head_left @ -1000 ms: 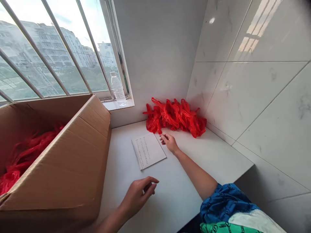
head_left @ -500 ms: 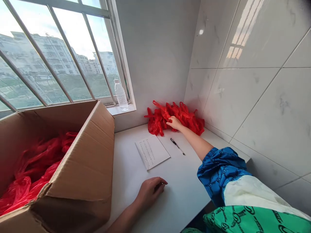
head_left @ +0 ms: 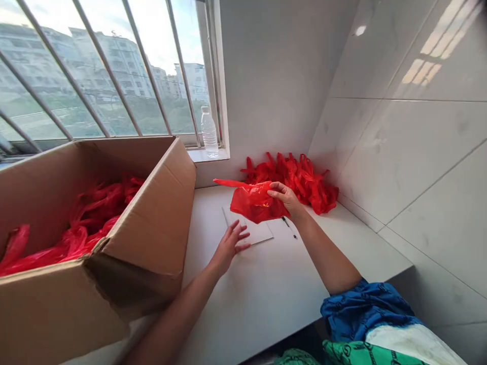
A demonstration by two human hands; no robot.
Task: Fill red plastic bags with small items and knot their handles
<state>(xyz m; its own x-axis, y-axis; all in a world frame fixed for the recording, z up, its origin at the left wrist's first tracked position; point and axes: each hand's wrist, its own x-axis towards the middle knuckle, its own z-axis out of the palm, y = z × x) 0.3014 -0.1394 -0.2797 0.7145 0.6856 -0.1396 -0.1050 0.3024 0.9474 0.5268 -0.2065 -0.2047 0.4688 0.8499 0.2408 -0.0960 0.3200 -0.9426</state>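
A red plastic bag (head_left: pixel 254 203) hangs from my right hand (head_left: pixel 287 198), pinched between thumb and fingers above the table. One of its handles stretches out to the left. My left hand (head_left: pixel 229 246) is open just below the bag, fingers spread and holding nothing. Under the bag lies a white notebook (head_left: pixel 261 234), partly covered by it. A black pen (head_left: pixel 289 228) rests beside the notebook, its upper end close to the bag. Behind my right hand, a pile of red plastic bags (head_left: pixel 304 182) sits against the wall.
On the left stands a large open cardboard box (head_left: pixel 152 218) with more red bags (head_left: pixel 99 213) inside. A clear plastic bottle (head_left: pixel 209 133) stands on the sill of a barred window. Tiled wall (head_left: pixel 426 167) borders the white table (head_left: pixel 243 304) on the right.
My right hand has lifted a red bag from the pile and brought it over the notebook. My left hand has risen towards it and spread its fingers. The view has shifted.
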